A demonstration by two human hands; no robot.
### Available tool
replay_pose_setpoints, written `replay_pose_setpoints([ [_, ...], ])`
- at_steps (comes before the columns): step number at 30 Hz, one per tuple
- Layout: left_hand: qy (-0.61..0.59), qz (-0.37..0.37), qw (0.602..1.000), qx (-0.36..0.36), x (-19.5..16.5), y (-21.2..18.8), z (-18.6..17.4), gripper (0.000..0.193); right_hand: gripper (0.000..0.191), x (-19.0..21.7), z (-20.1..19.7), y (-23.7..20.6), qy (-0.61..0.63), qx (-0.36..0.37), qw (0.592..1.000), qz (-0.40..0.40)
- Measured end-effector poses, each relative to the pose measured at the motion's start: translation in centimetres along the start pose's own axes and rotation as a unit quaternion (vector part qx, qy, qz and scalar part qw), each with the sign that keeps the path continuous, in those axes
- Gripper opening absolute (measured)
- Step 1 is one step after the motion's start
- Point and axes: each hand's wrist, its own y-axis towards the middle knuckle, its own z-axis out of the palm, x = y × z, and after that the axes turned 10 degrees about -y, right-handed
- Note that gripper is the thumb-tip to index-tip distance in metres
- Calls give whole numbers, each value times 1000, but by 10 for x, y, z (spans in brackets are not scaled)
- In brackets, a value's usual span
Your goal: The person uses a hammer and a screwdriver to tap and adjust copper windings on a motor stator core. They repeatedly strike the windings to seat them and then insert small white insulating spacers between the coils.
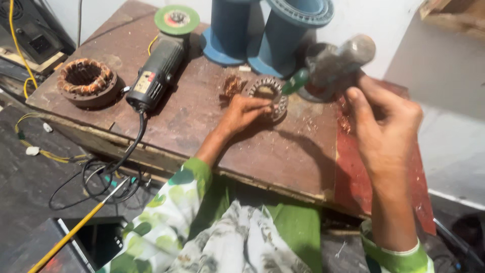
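Note:
My left hand (243, 113) rests on a round metal stator ring (268, 93) lying on the wooden workbench (202, 121), fingers pressing its near edge. My right hand (384, 126) is raised above the bench's right side, gripping the handle of a hammer (338, 60) whose grey metal head is blurred. A green tool handle (295, 82) shows between the ring and the hammer head; who holds it I cannot tell. A clump of copper wire (232, 86) lies just left of the ring.
An angle grinder (156, 71) with a green disc (177, 19) lies on the bench's left half, its black cable hanging off the front. A copper-wound stator (87, 81) sits far left. Two blue cylinders (262, 30) stand at the back. A yellow rod (70, 235) leans below left.

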Motion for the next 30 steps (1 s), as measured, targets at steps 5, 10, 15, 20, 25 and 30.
replay_pose_setpoints([
  [5, -24, -50, 998, 7, -1, 1, 2, 25, 22, 2, -26, -6, 126, -41, 981, 140],
  [10, -28, -45, 999, 0, 0, 3, 1, 25, 24, 2, 2, -10, -17, 14, 995, 101],
  [15, -9, -3, 1000, 5, 2, 1, 1, 30, 31, 1, 3, -9, 95, 47, 981, 162],
  [20, -11, -21, 999, 24, 4, -1, 2, 31, 21, 12, -25, -11, 158, -63, 978, 119],
  [25, -6, -10, 1000, 9, 3, -6, 0, 25, 22, 3, 9, 0, 90, 26, 992, 90],
  [30, 11, 24, 1000, 17, 0, -6, -3, 28, 23, -4, -21, -9, 183, -35, 971, 149],
])
